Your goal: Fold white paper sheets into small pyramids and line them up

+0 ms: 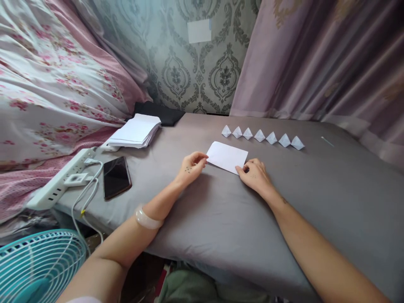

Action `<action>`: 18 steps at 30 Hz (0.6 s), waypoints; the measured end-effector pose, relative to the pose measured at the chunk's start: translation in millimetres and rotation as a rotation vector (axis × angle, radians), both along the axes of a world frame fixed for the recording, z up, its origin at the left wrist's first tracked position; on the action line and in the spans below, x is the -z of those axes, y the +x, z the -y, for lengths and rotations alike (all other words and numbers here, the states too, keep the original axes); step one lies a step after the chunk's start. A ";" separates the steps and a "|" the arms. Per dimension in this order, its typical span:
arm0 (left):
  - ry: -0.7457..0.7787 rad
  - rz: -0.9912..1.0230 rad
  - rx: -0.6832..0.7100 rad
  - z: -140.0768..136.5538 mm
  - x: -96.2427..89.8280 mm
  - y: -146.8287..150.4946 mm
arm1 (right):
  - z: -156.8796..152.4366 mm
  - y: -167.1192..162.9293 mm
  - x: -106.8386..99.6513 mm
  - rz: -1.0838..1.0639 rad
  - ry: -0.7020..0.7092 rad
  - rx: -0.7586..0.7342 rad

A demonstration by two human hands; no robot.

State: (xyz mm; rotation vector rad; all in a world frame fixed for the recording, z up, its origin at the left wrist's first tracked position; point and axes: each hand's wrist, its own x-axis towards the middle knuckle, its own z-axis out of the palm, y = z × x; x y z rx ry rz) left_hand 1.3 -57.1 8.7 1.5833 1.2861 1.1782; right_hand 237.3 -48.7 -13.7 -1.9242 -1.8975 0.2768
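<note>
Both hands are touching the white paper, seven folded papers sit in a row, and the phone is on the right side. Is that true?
Not quite: the head view shows the phone on the left side, near the power strip. The left hand and right hand do touch the white paper, and seven folded papers sit in a row.

Open grey cloth (341, 193) lies right of the right hand (256, 174), but folded papers (259, 135) obstruct beyond the sheet (226, 157).

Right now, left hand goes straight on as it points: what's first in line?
The white paper sheet, right at the left hand; beyond it, probably the folded paper pieces, though depth is unclear.
</note>
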 end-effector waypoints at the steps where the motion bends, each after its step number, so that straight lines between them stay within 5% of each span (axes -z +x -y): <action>1: 0.019 -0.080 0.024 -2.5 1.4 0.9 | 0.0 -0.4 0.1 0.003 0.000 0.001; 12: 0.381 -0.764 0.306 -47.5 9.1 38.2 | -0.7 -2.6 1.6 0.040 0.034 -0.010; 18: 0.184 -0.984 0.349 -46.4 30.7 47.9 | 0.6 -3.3 2.9 0.048 0.152 0.028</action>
